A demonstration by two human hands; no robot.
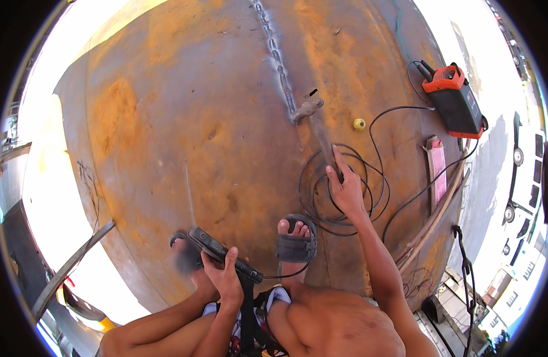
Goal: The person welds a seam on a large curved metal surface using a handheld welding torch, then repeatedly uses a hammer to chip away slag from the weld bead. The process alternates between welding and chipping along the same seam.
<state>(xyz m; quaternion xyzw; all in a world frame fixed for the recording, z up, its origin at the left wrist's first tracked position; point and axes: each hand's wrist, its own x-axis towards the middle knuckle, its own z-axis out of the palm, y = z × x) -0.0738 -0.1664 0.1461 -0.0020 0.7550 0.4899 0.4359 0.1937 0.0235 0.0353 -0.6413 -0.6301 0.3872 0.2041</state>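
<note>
Across most of the frame curves a rusty steel tank [184,119], a weld seam [277,59] running down its upper middle. At upper right sits an orange and black welding machine [455,98], with black cable [345,196] coiled right of centre. Over that coil the right hand [347,189] is clamped on a hammer [318,128], blurred. At lower centre the left hand [225,276] is closed around a dark flat tool [223,253], just beside a sandalled foot [294,241].
</note>
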